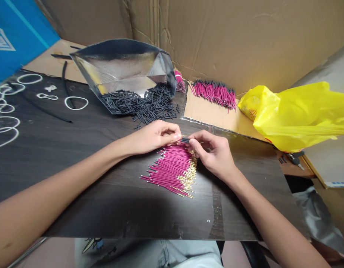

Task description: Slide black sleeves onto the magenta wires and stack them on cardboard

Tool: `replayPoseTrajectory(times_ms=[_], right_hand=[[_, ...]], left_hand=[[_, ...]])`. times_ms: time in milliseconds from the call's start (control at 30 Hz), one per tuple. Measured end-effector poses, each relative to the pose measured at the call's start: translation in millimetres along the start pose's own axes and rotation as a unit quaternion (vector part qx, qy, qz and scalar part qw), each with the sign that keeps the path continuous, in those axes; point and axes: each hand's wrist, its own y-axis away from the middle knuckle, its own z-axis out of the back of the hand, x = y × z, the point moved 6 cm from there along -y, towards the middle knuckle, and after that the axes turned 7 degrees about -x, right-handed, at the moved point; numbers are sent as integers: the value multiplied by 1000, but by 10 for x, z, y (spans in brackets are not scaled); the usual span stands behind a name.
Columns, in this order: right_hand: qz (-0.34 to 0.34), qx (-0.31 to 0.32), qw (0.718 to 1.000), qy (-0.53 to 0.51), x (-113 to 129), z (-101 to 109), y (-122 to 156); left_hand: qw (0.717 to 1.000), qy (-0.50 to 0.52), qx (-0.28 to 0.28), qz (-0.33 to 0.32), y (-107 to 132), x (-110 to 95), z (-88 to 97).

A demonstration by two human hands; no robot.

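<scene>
Above the far edge of a pile of magenta wires (172, 163), my two hands almost meet. My left hand (157, 136) is closed in a pinch; thin gold wire ends (184, 135) stick out from its fingertips. Between thumb and fingers, my right hand (215, 150) pinches a few short black tubing pieces (185, 140), which point toward the left hand. The piled wires lie side by side, with silvery tips at the left and gold tips at the right. My fingers hide how the wires and tubing meet.
Behind my hands, an open silver bag (124, 70) spills black tubing pieces (149, 102). Magenta wires with black ends (215, 93) lie on cardboard (205, 111), near a banded wire bundle (179, 80). A yellow plastic bag (294, 111) is at right; white rubber bands (76, 103) lie left.
</scene>
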Motion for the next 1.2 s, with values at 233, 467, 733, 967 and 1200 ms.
replayPoseTrajectory(times_ms=[233,467,733,967,1200], right_hand=[[132,2,985,114,141,45,-7],[-14,25,999,-31,-22,7,-33],[-237,101,931,-259,-193,-121,-45],[-236,92,899,-356,-177,-151,-26],[-223,63,899,-372,-128,-150,-29]], left_hand=[[1000,4,2,6,-8,5,-17],[1000,4,-18,-7,-4,11,-7],[999,40,-16,-8,-8,-3,-30],[998,57,-27,-4,-9,-24,-44],[998,42,-48,-28,-27,-1,-6]])
